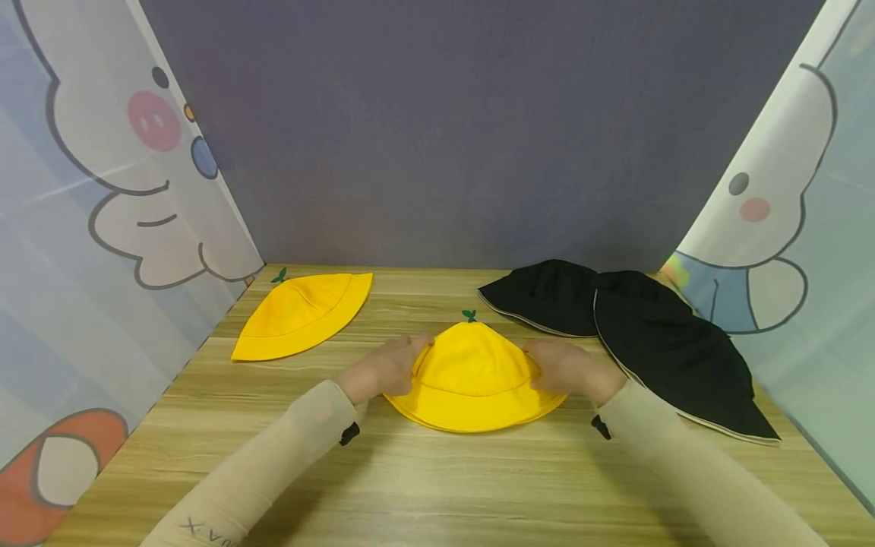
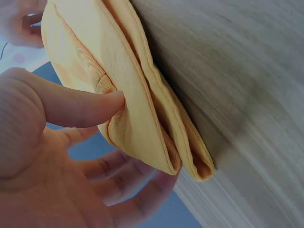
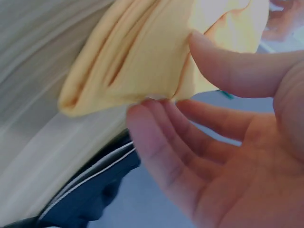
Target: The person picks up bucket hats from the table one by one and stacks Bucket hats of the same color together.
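Observation:
A yellow bucket hat (image 1: 472, 372) with a green sprout on top lies flattened at mid-table, brim toward me. My left hand (image 1: 396, 365) pinches its left side; in the left wrist view the thumb (image 2: 85, 107) presses the front of the yellow cloth (image 2: 137, 109) and the fingers are behind it. Layered brim edges show there, touching or close to the wood. On the opposite side my right hand (image 1: 563, 368) pinches the hat, its thumb (image 3: 237, 69) on the front of the cloth (image 3: 147, 61) and its fingers at the back edge.
Another yellow hat (image 1: 304, 315) with a sprout lies at the back left of the wooden table (image 1: 437, 486). Two black hats, one at the back (image 1: 547, 296) and a nearer one (image 1: 673, 349), touch or overlap at the right. A grey panel (image 1: 472, 137) stands behind, with cartoon-printed sheets at both sides.

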{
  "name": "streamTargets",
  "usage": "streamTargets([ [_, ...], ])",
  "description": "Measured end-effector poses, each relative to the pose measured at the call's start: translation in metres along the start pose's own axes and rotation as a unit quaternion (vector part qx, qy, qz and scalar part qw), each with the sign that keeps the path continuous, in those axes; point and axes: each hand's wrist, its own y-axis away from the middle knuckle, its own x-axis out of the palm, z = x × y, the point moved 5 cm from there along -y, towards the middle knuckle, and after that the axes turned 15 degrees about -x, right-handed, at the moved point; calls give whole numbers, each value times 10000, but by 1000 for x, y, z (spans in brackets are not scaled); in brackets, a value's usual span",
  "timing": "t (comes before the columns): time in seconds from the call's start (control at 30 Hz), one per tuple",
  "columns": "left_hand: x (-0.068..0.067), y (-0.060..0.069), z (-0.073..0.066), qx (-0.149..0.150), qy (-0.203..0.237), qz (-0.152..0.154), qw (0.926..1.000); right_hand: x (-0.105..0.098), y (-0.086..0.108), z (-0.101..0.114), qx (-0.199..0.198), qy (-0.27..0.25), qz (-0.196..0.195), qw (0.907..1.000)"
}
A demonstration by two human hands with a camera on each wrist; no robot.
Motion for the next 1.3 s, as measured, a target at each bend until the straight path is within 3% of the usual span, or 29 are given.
streamTargets([
  [0.13,1,1,-1,-41,-159,-104,9998,-3,2,17,-160,295,-366,9988],
  [0.23,2,1,-1,-53,-229,-115,9997,-1,1,30,-224,190,-411,9987],
  [0.43,3,1,0,-74,-233,-61,9997,10,1,41,-63,-168,122,9998],
  [0.67,1,1,-1,-18,-312,-40,9995,18,-8,40,-185,317,329,9988],
  [0.93,-1,-3,2,-221,-179,190,9994,20,-17,35,-154,592,543,9966],
  [1.13,-13,-6,6,-248,-156,260,9992,19,-18,38,-166,626,633,9959],
  [1.3,-26,-8,25,-352,259,530,9976,19,-19,40,-153,652,709,9952],
])
